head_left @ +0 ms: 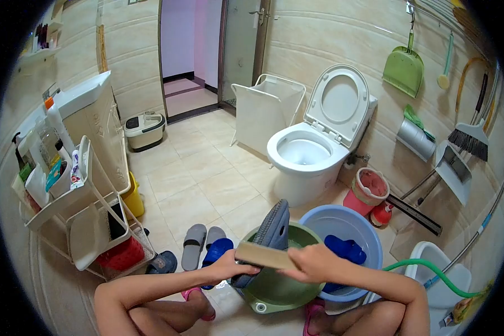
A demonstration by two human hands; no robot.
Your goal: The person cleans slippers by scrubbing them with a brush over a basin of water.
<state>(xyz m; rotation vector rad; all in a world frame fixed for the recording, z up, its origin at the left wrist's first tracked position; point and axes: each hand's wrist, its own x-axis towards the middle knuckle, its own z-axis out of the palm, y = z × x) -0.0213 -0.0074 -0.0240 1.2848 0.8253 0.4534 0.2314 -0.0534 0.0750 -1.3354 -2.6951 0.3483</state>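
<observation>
My left hand [225, 267] is closed around the heel end of a dark grey slipper [274, 224], which it holds tilted up over a green basin [260, 307]. My right hand [312, 263] grips a flat tan scrubbing brush [266, 256] that lies across the slipper. The brush's bristles are hidden from view. To the right, a blue basin [373, 232] holds blue slippers [346, 248]. On the floor at the left are grey slippers [194, 249], another blue slipper [217, 251] and a dark clog [163, 262].
A toilet [308, 147] with its lid up stands ahead, beside a pink bin [369, 187]. A green hose [431, 266] curves over a white tub [459, 263] at the right. A cluttered shelf rack [87, 224] stands left, and a white hamper [263, 115] is near the door.
</observation>
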